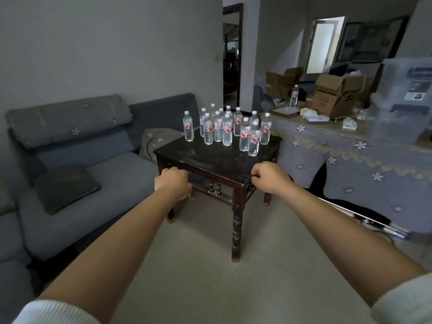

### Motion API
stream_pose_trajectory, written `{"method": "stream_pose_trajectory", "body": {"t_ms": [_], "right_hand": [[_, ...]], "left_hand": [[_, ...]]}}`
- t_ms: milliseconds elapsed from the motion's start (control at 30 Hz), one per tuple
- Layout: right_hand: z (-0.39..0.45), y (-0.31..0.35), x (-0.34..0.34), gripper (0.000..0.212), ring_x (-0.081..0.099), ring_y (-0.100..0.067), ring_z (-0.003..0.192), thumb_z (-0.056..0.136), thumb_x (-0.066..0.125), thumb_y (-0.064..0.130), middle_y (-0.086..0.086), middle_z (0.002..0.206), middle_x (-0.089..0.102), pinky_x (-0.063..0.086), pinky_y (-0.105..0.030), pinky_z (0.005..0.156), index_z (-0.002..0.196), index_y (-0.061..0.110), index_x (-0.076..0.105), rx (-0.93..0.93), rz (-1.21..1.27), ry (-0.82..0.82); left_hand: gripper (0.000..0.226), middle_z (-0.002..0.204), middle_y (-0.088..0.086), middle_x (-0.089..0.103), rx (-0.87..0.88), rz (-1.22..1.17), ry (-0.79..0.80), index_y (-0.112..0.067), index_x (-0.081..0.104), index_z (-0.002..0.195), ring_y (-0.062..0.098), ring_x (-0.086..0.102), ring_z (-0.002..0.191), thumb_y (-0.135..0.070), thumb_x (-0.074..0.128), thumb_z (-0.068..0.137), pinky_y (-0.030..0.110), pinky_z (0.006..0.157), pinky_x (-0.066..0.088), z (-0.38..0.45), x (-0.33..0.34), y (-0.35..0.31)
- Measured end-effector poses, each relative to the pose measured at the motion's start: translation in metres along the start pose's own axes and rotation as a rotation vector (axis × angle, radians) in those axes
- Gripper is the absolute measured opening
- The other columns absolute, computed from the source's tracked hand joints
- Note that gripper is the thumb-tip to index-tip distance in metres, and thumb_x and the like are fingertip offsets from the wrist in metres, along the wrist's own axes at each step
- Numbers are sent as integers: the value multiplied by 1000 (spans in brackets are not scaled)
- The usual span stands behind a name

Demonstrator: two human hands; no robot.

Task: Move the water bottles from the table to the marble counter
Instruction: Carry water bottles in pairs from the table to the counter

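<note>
A cluster of clear water bottles [228, 128] with white caps and red labels stands upright on the far half of a small dark wooden table [217, 157], toward 12 o'clock from the person. Both bare arms reach forward: the left hand [174, 181] and the right hand [268, 175] are each curled into a loose fist near the table's near edge, holding nothing. At 2 o'clock, a counter [346, 150] draped in a flowered cloth carries one more bottle [294, 95], cardboard boxes [336, 94] and a clear plastic bin [402, 99]. A grey sofa [93, 164] sits at 10 o'clock
</note>
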State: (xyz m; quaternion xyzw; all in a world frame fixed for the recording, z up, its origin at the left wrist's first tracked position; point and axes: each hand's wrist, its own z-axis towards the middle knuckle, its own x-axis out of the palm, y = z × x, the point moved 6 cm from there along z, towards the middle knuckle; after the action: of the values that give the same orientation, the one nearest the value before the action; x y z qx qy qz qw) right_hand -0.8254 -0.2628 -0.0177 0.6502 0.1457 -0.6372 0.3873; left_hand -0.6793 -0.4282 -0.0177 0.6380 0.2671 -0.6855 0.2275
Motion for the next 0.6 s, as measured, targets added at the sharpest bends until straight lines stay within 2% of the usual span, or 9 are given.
{"method": "stream_pose_trajectory", "body": {"t_ms": [267, 400, 600], "right_hand": [[210, 46, 33, 29, 56, -32, 112, 90, 50, 17, -16, 120, 61, 47, -38, 91, 114, 6, 61, 12, 41, -20], [295, 50, 53, 27, 57, -31, 108, 90, 49, 17, -15, 116, 62, 48, -36, 84, 111, 6, 61, 36, 37, 12], [416, 38, 74, 18, 58, -32, 101, 89, 50, 15, -19, 108, 64, 41, -32, 73, 96, 4, 63, 48, 36, 37]], "left_hand": [[33, 125, 13, 52, 4, 51, 21, -12, 58, 121, 32, 48, 118, -24, 45, 92, 40, 93, 45, 207, -4, 55], [34, 126, 13, 53, 13, 51, 45, -13, 58, 121, 32, 48, 119, -24, 45, 92, 41, 94, 44, 293, 3, 73], [35, 127, 13, 54, 23, 39, 90, -11, 58, 121, 32, 50, 119, -25, 47, 92, 39, 94, 46, 412, 22, 91]]}}
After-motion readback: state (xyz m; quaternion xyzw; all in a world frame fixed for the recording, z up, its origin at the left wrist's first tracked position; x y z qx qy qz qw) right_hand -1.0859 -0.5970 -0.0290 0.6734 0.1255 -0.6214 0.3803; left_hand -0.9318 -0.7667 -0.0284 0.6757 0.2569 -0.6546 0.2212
